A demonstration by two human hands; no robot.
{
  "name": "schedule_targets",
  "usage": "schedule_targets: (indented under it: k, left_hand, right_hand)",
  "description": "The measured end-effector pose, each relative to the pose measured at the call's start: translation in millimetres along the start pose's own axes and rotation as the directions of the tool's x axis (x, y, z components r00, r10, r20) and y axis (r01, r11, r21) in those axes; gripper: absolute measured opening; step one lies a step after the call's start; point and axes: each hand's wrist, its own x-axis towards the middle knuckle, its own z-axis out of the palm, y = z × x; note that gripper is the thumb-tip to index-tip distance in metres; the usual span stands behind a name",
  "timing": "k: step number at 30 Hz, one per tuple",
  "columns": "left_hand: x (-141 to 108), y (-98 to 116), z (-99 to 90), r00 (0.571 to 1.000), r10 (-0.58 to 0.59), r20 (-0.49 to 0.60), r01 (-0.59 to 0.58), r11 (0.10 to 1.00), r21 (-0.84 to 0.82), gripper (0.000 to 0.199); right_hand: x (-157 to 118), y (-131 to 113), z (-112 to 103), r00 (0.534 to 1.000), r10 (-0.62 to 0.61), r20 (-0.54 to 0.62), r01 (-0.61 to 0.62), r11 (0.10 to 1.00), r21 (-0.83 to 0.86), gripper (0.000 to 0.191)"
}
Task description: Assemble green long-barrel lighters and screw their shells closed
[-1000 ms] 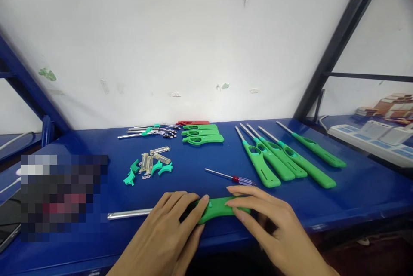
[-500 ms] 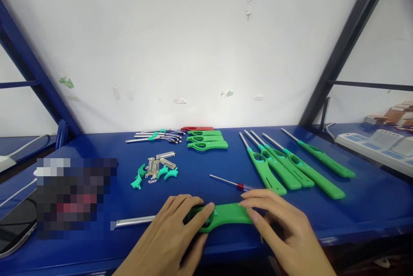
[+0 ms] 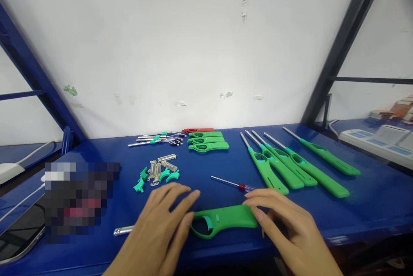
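Observation:
A green long-necked gas lighter [image 3: 230, 219] lies crosswise near the table's front edge, its metal tube [image 3: 123, 230] pointing left. My left hand [image 3: 161, 220] lies over the lighter's neck with thumb and index finger apart, hiding part of the tube; whether its underside touches the neck cannot be made out. At the handle's right end, my right hand [image 3: 284, 224] has thumb and fingertips closed on the green body. Just beyond that hand is a screwdriver [image 3: 241, 187] with a red and clear handle.
Several green lighters [image 3: 290, 164] lie at the right. Toward the back are metal tubes with wires [image 3: 151, 139], green handle shells [image 3: 209, 146] and a red shell [image 3: 198, 130]. Clear fuel tanks [image 3: 157, 170] and teal triggers [image 3: 140, 181] sit mid-left, with a phone [image 3: 22, 231] at far left.
My left hand has slid left off the trigger opening, its thumb and index finger now apart, uncovering the loop and teal trigger. My right hand keeps its place on the handle end.

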Motion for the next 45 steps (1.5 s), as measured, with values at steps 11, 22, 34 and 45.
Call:
schedule_targets:
  k: [11, 22, 34, 45]
  left_hand:
    - [-9, -42, 23.0, 0.992, -0.120, 0.041, 0.106, 0.959, 0.262, 0.055]
    - [31, -78, -6.1, 0.961, -0.173, 0.217, 0.114, 0.959, 0.258, 0.045]
    - [68, -90, -9.9, 0.903, -0.190, 0.384, 0.039, 0.929, 0.369, 0.030]
    - [64, -96, 4.6, 0.923, -0.193, 0.332, 0.067, 0.932, 0.356, 0.033]
  right_hand:
    - [1, 1, 1, 1.000, -0.028, 0.013, 0.029, 0.999, -0.018, 0.015]
    - [17, 9, -6, 0.984, -0.164, -0.074, 0.136, 0.948, -0.286, 0.018]
    - [32, 37, -9, 0.965, -0.238, 0.113, 0.261, 0.811, -0.524, 0.020]
    - [32, 28, -11, 0.979, -0.176, 0.104, 0.204, 0.846, -0.492, 0.013]
